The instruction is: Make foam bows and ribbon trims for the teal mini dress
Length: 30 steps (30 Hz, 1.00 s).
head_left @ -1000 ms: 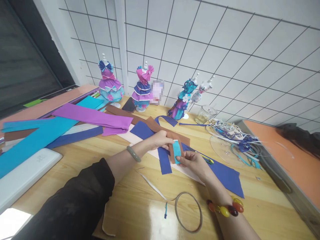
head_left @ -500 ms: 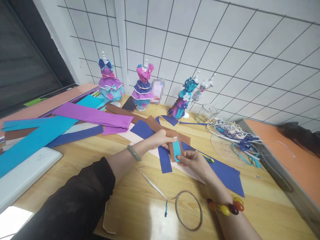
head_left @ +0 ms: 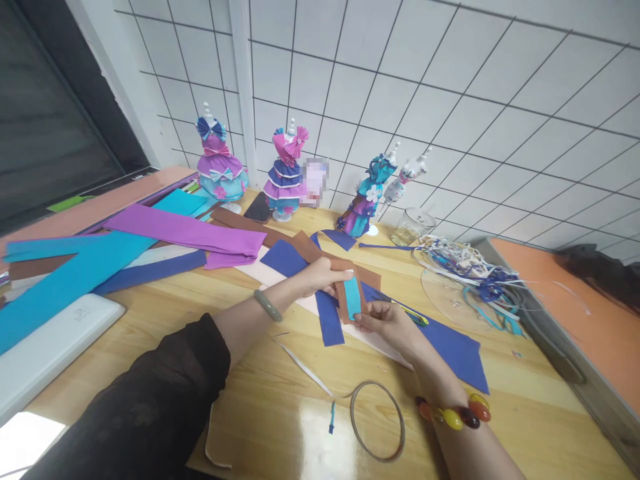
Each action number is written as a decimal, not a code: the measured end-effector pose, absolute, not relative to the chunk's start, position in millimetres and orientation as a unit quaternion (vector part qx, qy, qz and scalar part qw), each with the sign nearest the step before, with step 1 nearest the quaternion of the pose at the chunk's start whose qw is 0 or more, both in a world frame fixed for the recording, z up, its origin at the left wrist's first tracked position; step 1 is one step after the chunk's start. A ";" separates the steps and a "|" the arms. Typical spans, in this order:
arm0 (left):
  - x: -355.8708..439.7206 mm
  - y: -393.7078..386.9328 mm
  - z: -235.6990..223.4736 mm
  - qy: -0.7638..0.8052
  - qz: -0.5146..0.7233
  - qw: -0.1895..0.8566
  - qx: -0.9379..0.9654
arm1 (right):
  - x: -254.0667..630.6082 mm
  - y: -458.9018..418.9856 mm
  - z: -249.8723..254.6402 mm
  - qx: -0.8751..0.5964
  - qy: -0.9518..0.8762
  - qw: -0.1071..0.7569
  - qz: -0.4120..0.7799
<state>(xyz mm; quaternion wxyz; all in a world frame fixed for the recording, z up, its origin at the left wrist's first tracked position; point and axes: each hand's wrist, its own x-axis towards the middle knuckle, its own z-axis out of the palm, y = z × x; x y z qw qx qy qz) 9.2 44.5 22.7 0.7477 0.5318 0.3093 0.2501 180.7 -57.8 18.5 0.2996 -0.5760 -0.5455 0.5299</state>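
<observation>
My left hand (head_left: 320, 275) pinches the upper end of a small teal strip (head_left: 353, 297) laid on a brown foam strip (head_left: 345, 300), fingers pressed together. My right hand (head_left: 387, 320) pinches the lower end of the same teal and brown pieces. Both hands hover just above dark blue foam sheets (head_left: 450, 347) and a pale pink sheet (head_left: 260, 275) on the wooden table (head_left: 250, 393). A green bangle is on my left wrist, a beaded bracelet on my right.
Purple (head_left: 185, 233), teal (head_left: 65, 280) and blue sheets lie at left by a white box (head_left: 45, 347). Three dressed mini mannequins (head_left: 219, 170) and a bare one stand at the wall. A glass (head_left: 411, 228), a plate of scraps (head_left: 465, 280) and a ring (head_left: 376, 421) are near.
The teal and brown pieces shifted slightly up and my right fingers slid a little along their lower end. Little else differs.
</observation>
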 end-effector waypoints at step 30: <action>9.8 37.1 34.2 0.300 0.253 0.732 0.557 | 174.3 -61.5 22.5 -0.561 -0.515 0.328 0.558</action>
